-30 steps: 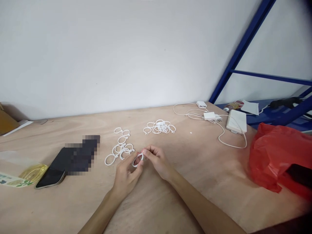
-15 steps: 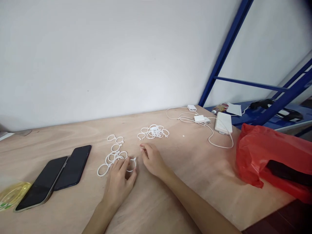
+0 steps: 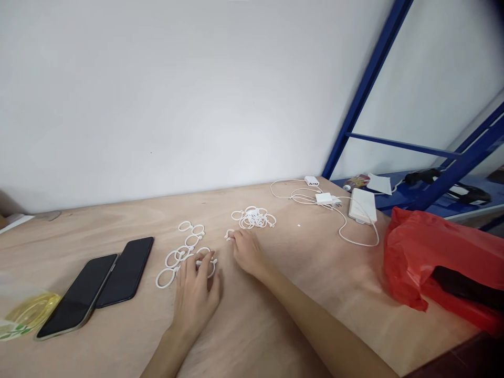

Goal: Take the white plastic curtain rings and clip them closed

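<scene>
White plastic curtain rings [image 3: 166, 278], each with a small eyelet, lie in a loose, partly overlapping spread on the wooden table. My left hand [image 3: 196, 289] rests over the near right part of that spread, thumb and fingers apart, covering some rings; its fingertips touch them. Farther right, my right hand [image 3: 249, 254] pinches a single ring [image 3: 229, 234] between thumb and fingertips, most of it hidden by the fingers. Just beyond that hand sits a tangled pile of similar rings [image 3: 254, 217].
Two dark phones [image 3: 128, 270] lie at left, beside a yellow-printed clear plastic bag [image 3: 31, 315]. White chargers and cables [image 3: 325, 199] and a white box [image 3: 363, 206] are at back right. A red plastic bag [image 3: 452, 252] is at the right edge, near a blue metal frame [image 3: 362, 89].
My right hand has closed on one ring at the near left edge of the pile and drawn it slightly toward me. My left hand has stayed over its rings, and the view has shifted slightly.
</scene>
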A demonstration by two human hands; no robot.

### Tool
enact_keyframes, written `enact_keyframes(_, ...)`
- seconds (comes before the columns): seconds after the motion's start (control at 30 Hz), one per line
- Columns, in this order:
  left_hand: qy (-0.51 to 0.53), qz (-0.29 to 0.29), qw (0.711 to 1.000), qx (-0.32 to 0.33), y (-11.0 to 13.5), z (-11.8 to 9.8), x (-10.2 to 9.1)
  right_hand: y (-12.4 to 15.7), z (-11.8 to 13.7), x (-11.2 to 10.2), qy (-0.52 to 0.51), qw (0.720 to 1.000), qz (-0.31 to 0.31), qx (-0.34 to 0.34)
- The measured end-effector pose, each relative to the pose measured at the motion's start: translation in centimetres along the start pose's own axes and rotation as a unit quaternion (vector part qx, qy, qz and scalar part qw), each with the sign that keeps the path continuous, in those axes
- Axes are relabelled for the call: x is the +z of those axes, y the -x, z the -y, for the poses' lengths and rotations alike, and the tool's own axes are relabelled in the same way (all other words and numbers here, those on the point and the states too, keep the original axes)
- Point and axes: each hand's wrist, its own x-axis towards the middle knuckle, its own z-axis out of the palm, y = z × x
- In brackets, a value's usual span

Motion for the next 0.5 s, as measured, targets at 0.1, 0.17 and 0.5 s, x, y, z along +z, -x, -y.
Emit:
enact_keyframes(0.1, 0.076, -0.009, 0.997, -0.016, 0.0, -0.2, 0.0, 2.2, 1.3, -0.2, -0.330, 0.943, 0.011, 0.048)
enact_keyframes(0.17, 0.129, 0.007, 0.991, -0.027, 0.1, -0.5, -0.1, 3.7, 2.1, -0.3, -0.506, 0.856, 0.060, 0.086)
enact_keyframes(0.5, -0.055, -0.014, 0.992, -0.117, -1.5, 2.8, -2.0, 5.0, 2.1, -1.2, -0.556, 0.815, 0.041, 0.159)
